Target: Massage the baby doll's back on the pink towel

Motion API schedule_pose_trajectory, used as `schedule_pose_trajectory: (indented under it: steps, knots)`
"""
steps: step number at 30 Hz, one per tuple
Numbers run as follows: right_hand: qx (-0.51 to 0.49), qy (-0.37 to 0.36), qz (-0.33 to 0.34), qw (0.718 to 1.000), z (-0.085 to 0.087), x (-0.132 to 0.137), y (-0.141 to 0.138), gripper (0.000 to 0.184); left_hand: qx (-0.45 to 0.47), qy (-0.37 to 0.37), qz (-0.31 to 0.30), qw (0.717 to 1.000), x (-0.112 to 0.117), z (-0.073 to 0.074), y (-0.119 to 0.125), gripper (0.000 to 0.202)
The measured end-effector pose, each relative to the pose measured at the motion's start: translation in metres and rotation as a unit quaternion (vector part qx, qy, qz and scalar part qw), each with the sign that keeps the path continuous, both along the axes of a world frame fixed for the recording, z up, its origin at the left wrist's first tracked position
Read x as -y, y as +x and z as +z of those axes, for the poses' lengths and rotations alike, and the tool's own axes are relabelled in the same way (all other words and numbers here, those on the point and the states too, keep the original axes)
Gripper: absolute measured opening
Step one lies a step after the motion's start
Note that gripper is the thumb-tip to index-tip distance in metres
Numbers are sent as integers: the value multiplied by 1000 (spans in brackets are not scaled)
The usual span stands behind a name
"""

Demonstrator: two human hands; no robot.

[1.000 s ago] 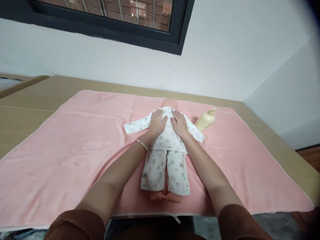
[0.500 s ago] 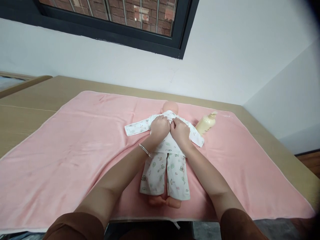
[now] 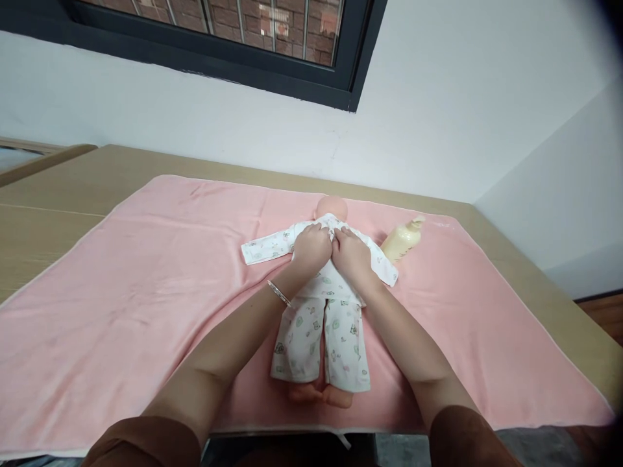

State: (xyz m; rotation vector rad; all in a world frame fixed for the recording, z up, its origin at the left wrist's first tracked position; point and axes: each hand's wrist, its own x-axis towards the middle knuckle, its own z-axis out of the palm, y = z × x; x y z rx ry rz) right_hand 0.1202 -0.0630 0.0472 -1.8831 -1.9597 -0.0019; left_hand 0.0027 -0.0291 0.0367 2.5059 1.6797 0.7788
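A baby doll [image 3: 332,206] lies on a pink blanket [image 3: 160,279], its head toward the wall and its feet toward me. It wears a white patterned top [image 3: 335,285] and matching trousers [image 3: 299,344]; both sleeves are spread out sideways. On the upper chest of the top, my left hand [image 3: 312,248] is closed with its fingers curled at the front of the cloth. My right hand [image 3: 351,253] is closed right beside it, the two hands nearly touching. Fingertips and the bit of cloth between them are mostly hidden by the backs of my hands.
A cream pump bottle [image 3: 402,240] stands on the blanket by the doll's right-hand sleeve in view. The wooden table [image 3: 58,175] meets a white wall [image 3: 418,130] with a dark-framed window [image 3: 292,91] above. The blanket's near edge hangs close to my body.
Both hands stay at the chest of the doll's top with only tiny finger shifts. The view has moved very slightly.
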Motion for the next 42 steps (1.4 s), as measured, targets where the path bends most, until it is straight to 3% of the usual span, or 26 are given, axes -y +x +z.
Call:
schedule_pose_trajectory:
  steps: [5,8,16,19,25,33,38,42]
  knots:
    - [-30,17,0,999,-13,-21,21,48,52,-8,29,998,-9,-7,-6,41]
    - [-23,9,7,1000,-19,-28,23,53,37,-17,33,999,-10,-8,-5,46]
    - [33,-31,7,999,12,5,-1,39,-61,-32,-1,998,6,17,-2,34]
    - [14,-41,-3,999,10,-1,9,38,-44,-50,16,998,4,19,-6,31]
    - [8,-33,1,999,-7,-21,20,55,3,-74,21,997,-3,12,-10,42]
    - [58,-50,24,997,15,7,0,40,-76,-109,-14,991,13,35,-11,28]
    - [-6,-53,-8,999,0,-13,16,51,-4,-152,-7,988,-1,26,-19,46]
    - [20,-59,0,998,-1,-13,13,56,-8,-187,-19,982,0,25,-20,57]
